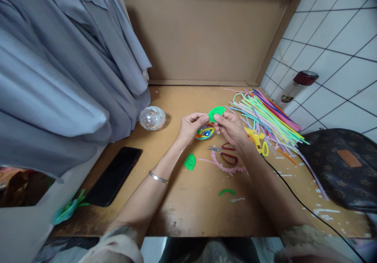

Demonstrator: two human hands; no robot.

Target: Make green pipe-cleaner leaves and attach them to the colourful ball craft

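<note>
Between the fingertips of both hands is a bright green fuzzy leaf shape, apparently bent from pipe cleaner. My left hand pinches its left edge, and my right hand grips its lower right side with the thumb on top. Behind and below the fingers sits a round thing with a colourful pattern, partly hidden. A second green fuzzy leaf lies on the table nearer me. Red-handled scissors and a curled pink pipe cleaner rest under my right wrist.
Many coloured pipe cleaners lie at the right, beside a yellow glue gun with a black cord. Around the table are a clear ball, a black phone, a short green piece, a bottle and a dark bag.
</note>
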